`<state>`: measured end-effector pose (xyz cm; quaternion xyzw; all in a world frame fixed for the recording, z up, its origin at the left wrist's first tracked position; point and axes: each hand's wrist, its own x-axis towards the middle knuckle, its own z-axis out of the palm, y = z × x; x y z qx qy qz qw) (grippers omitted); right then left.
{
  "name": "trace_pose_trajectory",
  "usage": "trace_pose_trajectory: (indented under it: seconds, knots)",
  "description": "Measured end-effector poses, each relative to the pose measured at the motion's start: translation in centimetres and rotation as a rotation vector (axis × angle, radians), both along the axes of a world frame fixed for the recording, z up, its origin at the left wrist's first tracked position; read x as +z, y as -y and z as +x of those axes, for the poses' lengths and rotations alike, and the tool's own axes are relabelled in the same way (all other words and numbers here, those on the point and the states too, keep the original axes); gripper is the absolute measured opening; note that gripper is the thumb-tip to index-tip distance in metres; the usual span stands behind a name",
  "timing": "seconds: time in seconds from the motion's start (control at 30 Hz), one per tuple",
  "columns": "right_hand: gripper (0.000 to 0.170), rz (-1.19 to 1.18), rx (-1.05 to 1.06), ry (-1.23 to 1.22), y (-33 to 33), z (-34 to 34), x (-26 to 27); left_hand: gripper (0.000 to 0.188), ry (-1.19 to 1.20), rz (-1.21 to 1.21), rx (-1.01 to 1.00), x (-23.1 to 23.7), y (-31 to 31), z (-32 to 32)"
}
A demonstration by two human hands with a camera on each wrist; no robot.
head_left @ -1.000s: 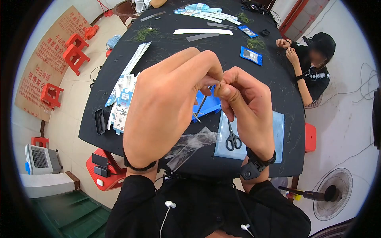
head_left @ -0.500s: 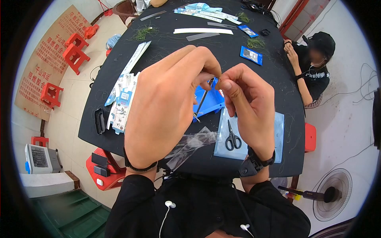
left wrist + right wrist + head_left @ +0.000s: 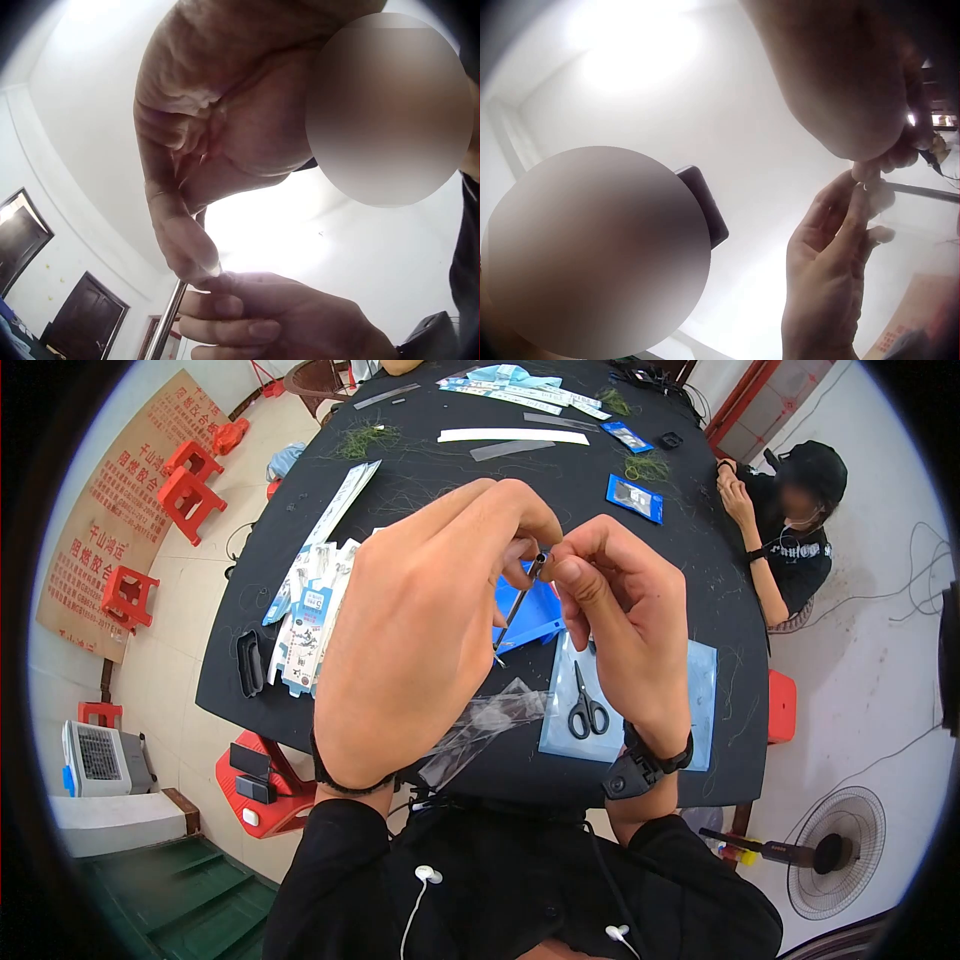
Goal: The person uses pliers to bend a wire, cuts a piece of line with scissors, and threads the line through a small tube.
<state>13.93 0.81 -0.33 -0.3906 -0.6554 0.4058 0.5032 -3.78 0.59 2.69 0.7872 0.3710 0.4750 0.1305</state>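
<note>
Left hand gripping slim metal rod, tip just beside right hand, pinching a tiny indistinct item

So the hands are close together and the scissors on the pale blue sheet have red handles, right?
The head view shows the scissors with black handles, not red. They are on the pale blue sheet, and the left hand and right hand are close together.

Smooth shiny metal rod, matt fabric tablecloth, glossy clear plastic wrappers, smooth plastic stool
</note>
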Motion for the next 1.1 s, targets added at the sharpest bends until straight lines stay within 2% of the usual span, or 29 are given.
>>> trace_pose_trajectory:
  seconds: [0.23, 0.47, 0.67, 0.73, 0.83, 1.03, 1.1]
  knots:
    - [0.01, -0.083, 0.047, 0.029, 0.1, 0.2, 0.5, 0.016, -0.007, -0.049, -0.012, -0.1, 0.1, -0.1]
    - [0.007, -0.039, 0.055, 0.142, -0.2, 0.6, 0.7, 0.017, -0.114, -0.077, -0.02, -0.1, -0.1, -0.8]
    - [0.007, -0.021, 0.058, 0.217, -0.1, 0.5, 1.1, 0.028, -0.143, -0.186, -0.018, -0.6, -0.3, -0.8]
    - [0.008, 0.067, 0.075, 0.214, -0.5, 0.5, 0.4, 0.04, -0.217, -0.219, -0.012, -1.1, -0.6, -0.8]
    - [0.01, 0.055, 0.083, 0.243, -0.6, 0.6, 0.4, 0.051, -0.312, -0.176, 0.02, -2.1, -0.8, -1.0]
    - [0.019, 0.146, 0.092, 0.3, -1.0, 1.2, 0.4, 0.072, -0.35, -0.196, -0.008, -2.3, -0.9, -0.5]
    - [0.02, 0.145, 0.074, 0.246, -0.8, 1.1, 0.6, 0.068, -0.351, -0.176, -0.018, -2.3, -0.9, -0.4]
